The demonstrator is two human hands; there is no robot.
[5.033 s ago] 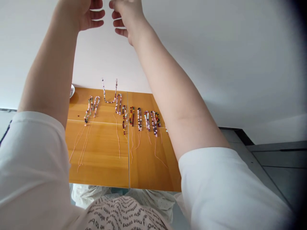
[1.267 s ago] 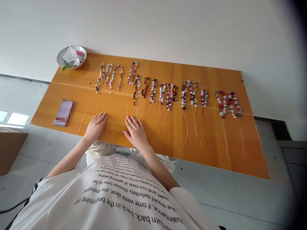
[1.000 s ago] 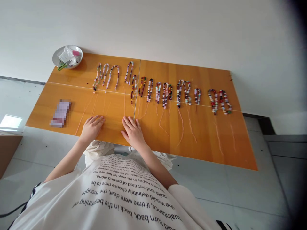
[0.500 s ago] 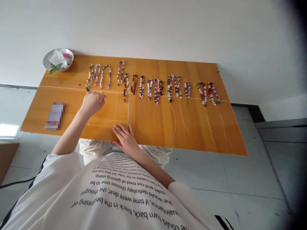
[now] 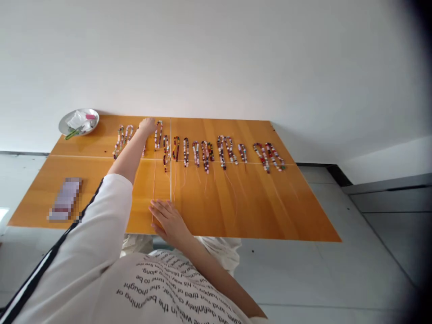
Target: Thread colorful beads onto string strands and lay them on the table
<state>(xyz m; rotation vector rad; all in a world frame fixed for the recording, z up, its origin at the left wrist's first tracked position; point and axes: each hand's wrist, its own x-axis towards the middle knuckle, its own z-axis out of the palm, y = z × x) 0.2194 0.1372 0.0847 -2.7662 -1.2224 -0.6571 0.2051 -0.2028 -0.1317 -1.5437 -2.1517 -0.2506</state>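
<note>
Over the far part of the wooden table (image 5: 249, 211), my left hand (image 5: 147, 126) has its fingers curled together beside the top of a looped bead strand (image 5: 158, 135). Whatever those fingers pinch, if anything, is too small to see. My left forearm partly hides another strand. Near the front edge, my right hand (image 5: 168, 220) lies flat on the table with fingers extended, by a pale thread (image 5: 154, 180) that runs up toward the strand. Several more looped bead strands (image 5: 205, 155) lie in a row to the right, with thin thread tails.
A metal bowl (image 5: 94, 127) with plastic bags and a green-handled tool stands at the back left corner. A blurred flat purple item (image 5: 66, 198) lies at the left front. Beyond the table's far edge is a pale wall (image 5: 209, 58).
My left hand has reached forward to the far bead strands, its forearm now crossing the left part of the table. My right hand stays flat near the front edge. The camera view has shifted.
</note>
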